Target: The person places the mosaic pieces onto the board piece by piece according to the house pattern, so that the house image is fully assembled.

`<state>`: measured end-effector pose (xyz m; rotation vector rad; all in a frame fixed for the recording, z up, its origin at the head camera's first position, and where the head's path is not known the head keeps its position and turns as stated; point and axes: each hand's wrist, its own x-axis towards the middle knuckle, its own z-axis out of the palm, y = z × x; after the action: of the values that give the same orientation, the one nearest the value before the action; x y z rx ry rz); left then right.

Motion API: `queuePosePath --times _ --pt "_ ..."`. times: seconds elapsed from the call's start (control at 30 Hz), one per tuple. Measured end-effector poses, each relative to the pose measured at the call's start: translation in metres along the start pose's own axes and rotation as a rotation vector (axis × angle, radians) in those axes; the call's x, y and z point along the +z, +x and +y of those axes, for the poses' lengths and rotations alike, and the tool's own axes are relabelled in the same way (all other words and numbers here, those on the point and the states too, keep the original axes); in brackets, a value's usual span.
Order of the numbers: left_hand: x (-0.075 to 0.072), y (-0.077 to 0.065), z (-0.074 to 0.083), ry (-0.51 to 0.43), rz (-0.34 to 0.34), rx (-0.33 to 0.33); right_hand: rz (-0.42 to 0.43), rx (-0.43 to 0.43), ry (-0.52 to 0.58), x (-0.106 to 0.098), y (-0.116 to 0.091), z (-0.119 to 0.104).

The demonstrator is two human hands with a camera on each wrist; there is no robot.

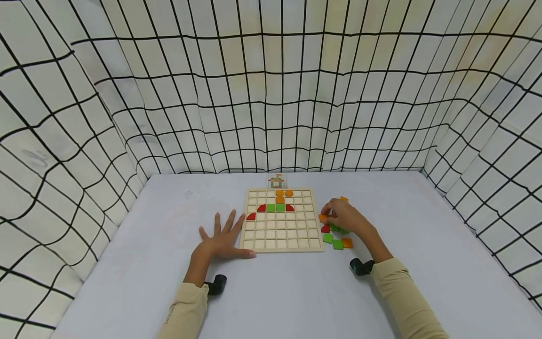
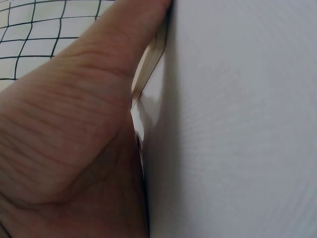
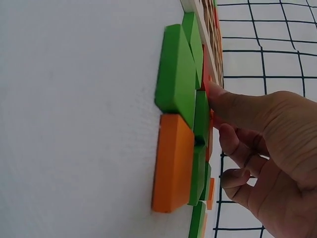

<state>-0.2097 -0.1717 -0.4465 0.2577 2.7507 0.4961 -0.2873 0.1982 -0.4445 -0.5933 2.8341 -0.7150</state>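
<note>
A square wooden grid board (image 1: pixel 279 232) lies on the white table, with orange, green and red tiles in its upper cells. My left hand (image 1: pixel 222 241) is spread flat beside the board's lower left corner, fingertips and thumb at its edge. In the left wrist view, the hand's underside (image 2: pixel 64 134) hides most of the board. Off the board's right side, my right hand (image 1: pixel 345 216) pinches an orange tile (image 1: pixel 323 218) between thumb and fingers. Loose green tiles (image 3: pixel 176 69), a red piece (image 1: pixel 325 229) and an orange square (image 3: pixel 172 163) lie under and beside this hand.
A small picture card (image 1: pixel 277 180) with a coloured pattern sits behind the board. White walls with a black grid (image 1: pixel 283 89) enclose the table at the back and sides. White tabletop (image 1: pixel 279 296) extends in front of the board.
</note>
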Motion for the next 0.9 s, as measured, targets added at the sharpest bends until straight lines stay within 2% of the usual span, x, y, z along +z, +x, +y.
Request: queuePosePath --times 0.47,0.73,0.9 --pt "0.0014 0.0000 -0.0005 0.000 0.004 0.001 0.020 -0.034 -0.157 -0.0012 -0.0027 0.0013" --pt "0.0009 -0.0004 0.0004 -0.005 0.000 -0.005 0.023 -0.021 -0.135 -0.0006 -0.0026 0.0037" --pt "0.0001 -0.0007 0.0009 0.001 0.001 -0.005 0.041 -0.042 -0.121 -0.0028 -0.0022 0.0031"
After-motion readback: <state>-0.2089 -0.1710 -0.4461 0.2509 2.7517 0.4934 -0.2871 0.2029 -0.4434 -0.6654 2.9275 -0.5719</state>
